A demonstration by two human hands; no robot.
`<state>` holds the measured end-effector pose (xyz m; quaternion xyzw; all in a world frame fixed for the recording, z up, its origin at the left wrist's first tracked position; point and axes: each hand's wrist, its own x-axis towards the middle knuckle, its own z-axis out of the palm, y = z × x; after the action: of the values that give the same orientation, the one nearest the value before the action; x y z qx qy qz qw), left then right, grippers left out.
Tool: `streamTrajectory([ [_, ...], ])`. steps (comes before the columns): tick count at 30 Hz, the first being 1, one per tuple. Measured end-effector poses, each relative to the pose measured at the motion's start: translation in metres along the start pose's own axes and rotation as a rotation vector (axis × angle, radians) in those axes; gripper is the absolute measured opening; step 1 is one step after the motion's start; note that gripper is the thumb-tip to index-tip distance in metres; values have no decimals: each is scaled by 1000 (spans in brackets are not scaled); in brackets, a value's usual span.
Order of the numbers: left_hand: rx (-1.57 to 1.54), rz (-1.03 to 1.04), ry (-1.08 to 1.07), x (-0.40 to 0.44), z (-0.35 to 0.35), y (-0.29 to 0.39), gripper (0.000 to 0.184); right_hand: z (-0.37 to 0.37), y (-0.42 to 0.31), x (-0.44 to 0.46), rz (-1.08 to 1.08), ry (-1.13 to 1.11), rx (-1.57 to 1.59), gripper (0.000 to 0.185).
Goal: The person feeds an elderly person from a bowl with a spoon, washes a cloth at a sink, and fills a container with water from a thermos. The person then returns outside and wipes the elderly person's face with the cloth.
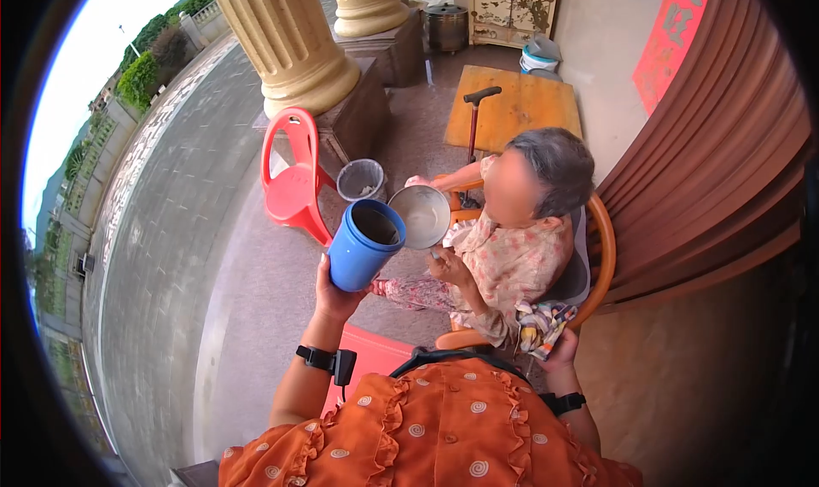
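Note:
My left hand (338,296) is wrapped round the lower part of a blue cylindrical container (358,257). Its top is uncovered and tilts toward the right; the contents are dark and I cannot make them out. Just beside its rim is a round, shallow metal bowl (420,218), held on both sides by a seated person (520,257). At the right, my right hand (560,352) grips a crumpled, multicoloured patterned cloth (543,325) near the person's chair; part of that hand is hidden under the cloth.
The person sits in a wooden armchair (603,261). A walking cane (473,133) stands by a wooden table (512,103). On the left are a red plastic chair (294,184), a lined waste bin (361,180) and a thick column (286,43).

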<state>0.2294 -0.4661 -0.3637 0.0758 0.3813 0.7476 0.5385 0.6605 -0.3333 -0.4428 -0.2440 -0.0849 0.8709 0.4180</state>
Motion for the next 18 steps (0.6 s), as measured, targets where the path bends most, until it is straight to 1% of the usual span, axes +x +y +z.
streamTrajectory([
  [1, 50, 43, 56, 2, -3, 0, 76, -3, 0, -1, -20, 22, 18, 40],
  [2, 56, 44, 65, 4, -8, 2, 76, 3, -1, -4, -20, 6, 16, 39],
  [4, 247, 68, 181, 6, -17, 7, 70, -1, -2, -7, -54, 4, 35, 38],
  [5, 281, 59, 177, 7, -25, 9, 66, -7, -1, -3, -47, 6, 40, 38],
  [6, 286, 56, 184, 7, -29, 12, 66, -10, -2, -3, -68, 7, 20, 37],
  [8, 428, 49, 291, 5, -34, 16, 65, -8, 1, -5, -84, 16, 5, 37],
  [10, 493, 39, 289, 5, -41, 20, 64, 1, -2, -7, -98, -18, 1, 36],
  [11, 553, 34, 282, 5, -44, 22, 63, -1, -1, -6, -105, 17, 21, 36],
  [13, 571, 21, 300, 7, -52, 25, 63, -6, 5, 2, -105, 38, 21, 36],
  [18, 625, 28, 318, 5, -42, 33, 61, -9, 2, 6, -116, 58, 16, 38],
])
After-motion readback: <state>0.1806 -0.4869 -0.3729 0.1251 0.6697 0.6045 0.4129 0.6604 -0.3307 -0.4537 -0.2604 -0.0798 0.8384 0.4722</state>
